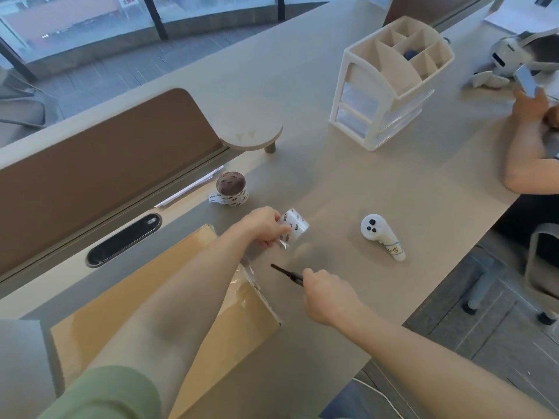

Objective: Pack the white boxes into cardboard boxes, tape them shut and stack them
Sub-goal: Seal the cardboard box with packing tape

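Note:
A closed cardboard box (127, 303) lies on the table under my left forearm, with clear tape (246, 276) running off its right end. My left hand (264, 226) grips a roll of white printed tape (295, 226) just beyond that end, with the strip stretched back to the box. My right hand (328, 296) grips a black-bladed cutter (286, 275), its tip pointing at the strip. A second tape roll (231, 189) stands farther back. No white boxes are in view.
A white handheld controller (381, 237) lies to the right. A white desk organiser with drawers (390, 83) stands at the back. A small round stand (251, 133) and a brown divider panel (99, 173) are on the left. Another person's arm (526, 146) rests at the right edge.

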The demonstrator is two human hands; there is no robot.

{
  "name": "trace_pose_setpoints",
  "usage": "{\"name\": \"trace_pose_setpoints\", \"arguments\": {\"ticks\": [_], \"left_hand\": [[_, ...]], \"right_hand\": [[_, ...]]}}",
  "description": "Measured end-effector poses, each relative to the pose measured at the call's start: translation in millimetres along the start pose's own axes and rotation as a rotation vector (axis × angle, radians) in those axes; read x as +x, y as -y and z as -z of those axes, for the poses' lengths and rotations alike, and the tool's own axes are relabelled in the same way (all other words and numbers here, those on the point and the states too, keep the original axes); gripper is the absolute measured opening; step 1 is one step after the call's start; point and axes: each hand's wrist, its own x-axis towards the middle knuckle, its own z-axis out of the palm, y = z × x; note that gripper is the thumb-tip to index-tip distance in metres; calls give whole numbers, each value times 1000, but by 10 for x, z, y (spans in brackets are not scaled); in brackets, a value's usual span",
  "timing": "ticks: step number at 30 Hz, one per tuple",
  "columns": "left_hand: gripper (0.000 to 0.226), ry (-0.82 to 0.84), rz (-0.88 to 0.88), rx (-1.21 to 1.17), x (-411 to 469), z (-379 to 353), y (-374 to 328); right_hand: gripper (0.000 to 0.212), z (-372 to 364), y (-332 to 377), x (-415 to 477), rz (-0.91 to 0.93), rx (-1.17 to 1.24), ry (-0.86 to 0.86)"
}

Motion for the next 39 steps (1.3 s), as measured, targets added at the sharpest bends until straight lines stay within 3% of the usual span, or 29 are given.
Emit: {"name": "trace_pose_setpoints", "arguments": {"ticks": [9,11,14,19,21,23,26,30,34,39], "left_hand": [[12,-426,-105,-351,-561,552,-7],[5,-496,-114,-319,-777,620,43],[13,-607,-73,-264,-1090,662,144],[8,-654,28,-548,-1387,549,323],[4,-714,68,-546,-1446,523,370],[2,-759,89,-570,-1511,521,414],[5,-790,126,-606,-1632,527,498],[4,-807,140,-644,-1761,483,586],[3,-810,168,-660,-1821,434,646],[2,-813,177,-692,-1850,425,673]], "right_hand": [[27,-132,-12,647,-200,475,-12],[36,-102,-11,787,-204,511,-20],[39,-96,-13,1054,-209,564,-14],[40,-33,170,1318,-310,420,-105],[41,4,334,1351,-279,489,-130],[49,2,512,1365,-238,728,-55],[66,-74,663,1295,-359,1150,155],[63,-148,729,1191,-364,1297,312],[50,-210,790,1248,-310,1248,221],[54,-395,818,1324,-235,1084,142]]}}
